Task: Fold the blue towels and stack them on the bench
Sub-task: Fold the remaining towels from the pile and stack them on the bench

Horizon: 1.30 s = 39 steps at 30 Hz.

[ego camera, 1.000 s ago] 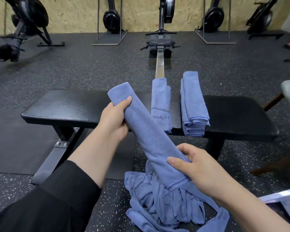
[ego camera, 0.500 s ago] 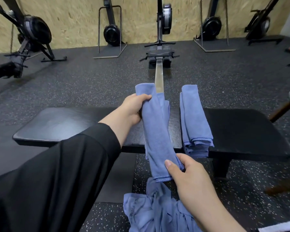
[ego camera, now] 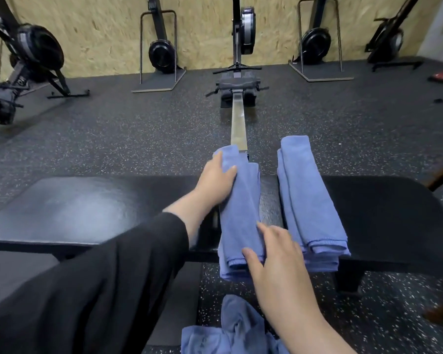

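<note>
Left hand [ego camera: 216,180]: flat, fingers straight, pressing far end of folded blue cloth towel [ego camera: 237,213].
Right hand [ego camera: 274,254]: open, touching near end.
Black padded desk [ego camera: 87,213]: carrying second folded towel stack [ego camera: 310,208].

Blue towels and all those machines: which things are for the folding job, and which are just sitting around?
For the job:
- folded towel, under the left hand and right hand
- finished towel stack
- bench
- unfolded towel pile on the floor

Just sitting around:
- rowing machine
- upright rowers by the wall
- wooden wall
</note>
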Available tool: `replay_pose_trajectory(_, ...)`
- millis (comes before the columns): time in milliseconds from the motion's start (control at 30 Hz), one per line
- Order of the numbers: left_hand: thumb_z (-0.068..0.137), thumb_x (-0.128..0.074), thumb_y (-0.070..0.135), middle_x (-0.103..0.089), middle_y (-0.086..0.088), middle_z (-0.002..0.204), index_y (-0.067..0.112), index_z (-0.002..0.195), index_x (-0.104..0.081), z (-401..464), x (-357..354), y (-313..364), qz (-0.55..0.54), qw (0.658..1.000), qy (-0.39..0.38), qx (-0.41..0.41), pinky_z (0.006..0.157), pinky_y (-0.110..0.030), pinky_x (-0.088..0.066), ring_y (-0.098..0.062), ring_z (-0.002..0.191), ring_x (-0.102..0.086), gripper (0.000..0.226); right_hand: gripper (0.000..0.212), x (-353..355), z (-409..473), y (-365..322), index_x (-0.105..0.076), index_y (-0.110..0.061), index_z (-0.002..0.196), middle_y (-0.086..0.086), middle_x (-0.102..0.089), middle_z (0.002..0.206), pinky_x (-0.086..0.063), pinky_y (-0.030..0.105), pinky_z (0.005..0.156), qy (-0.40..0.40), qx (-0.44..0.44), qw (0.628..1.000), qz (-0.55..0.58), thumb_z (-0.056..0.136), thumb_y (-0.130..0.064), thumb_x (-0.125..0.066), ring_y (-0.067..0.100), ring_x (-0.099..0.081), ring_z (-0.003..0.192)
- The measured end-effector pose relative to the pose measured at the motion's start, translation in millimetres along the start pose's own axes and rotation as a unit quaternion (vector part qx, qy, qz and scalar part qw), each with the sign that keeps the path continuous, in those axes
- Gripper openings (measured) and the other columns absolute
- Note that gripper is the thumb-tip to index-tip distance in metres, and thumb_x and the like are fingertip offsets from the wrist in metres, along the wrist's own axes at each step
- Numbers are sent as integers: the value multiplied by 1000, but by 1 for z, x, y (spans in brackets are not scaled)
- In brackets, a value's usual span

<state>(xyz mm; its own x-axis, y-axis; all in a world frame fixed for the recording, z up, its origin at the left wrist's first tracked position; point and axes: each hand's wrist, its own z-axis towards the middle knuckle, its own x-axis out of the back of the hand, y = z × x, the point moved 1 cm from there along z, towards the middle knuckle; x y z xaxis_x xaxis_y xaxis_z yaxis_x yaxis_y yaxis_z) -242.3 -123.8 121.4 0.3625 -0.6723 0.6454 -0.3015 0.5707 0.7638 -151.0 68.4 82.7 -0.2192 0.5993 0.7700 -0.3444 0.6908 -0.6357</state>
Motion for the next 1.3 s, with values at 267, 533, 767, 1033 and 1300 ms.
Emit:
replay_pose_trajectory(267,101,-55,27,-53,6,146,24,153,-35,-65,-22,-32,-144,989,29,8,112,-40,-41,-13,132,-51,56,42,-13,-3,7,-59,-21,141,3,-46,151,-40,51,111,33,64,996,-48,103,-36,-52,25,-37,142)
replay_pose_trajectory(533,105,-51,25,-44,7,152,13,155,-35,-99,-7,-20,-80,997,8,-22,110,-23,-33,-14,142,-41,54,48,0,-8,5,-40,-23,155,-2,-17,169,-20,43,125,-18,103,992,-71,108,-36,-34,19,-11,156)
replay_pose_trajectory(767,105,-51,23,-34,-5,161,9,153,-38,-142,-7,-16,22,997,-14,-70,104,-13,-19,-16,148,-29,52,33,21,-31,8,-62,-11,134,5,-51,150,-35,42,117,28,178,984,-7,106,-21,-49,20,-42,142)
replay_pose_trajectory(1033,102,-47,30,-63,-3,95,13,99,-65,-234,-26,-30,154,954,84,-241,74,-43,-49,-26,89,-58,25,23,20,-90,47,-65,-19,103,4,-68,101,-51,47,80,-90,151,977,-118,104,-33,-47,31,-62,96)
replay_pose_trajectory(1300,104,-41,35,-60,-2,107,18,108,-58,-273,-85,-119,384,884,-193,-184,64,-33,-37,-27,99,-61,25,26,-43,-129,153,-65,-16,120,9,-65,118,-49,41,89,-236,22,958,-158,105,-27,-47,31,-61,107)
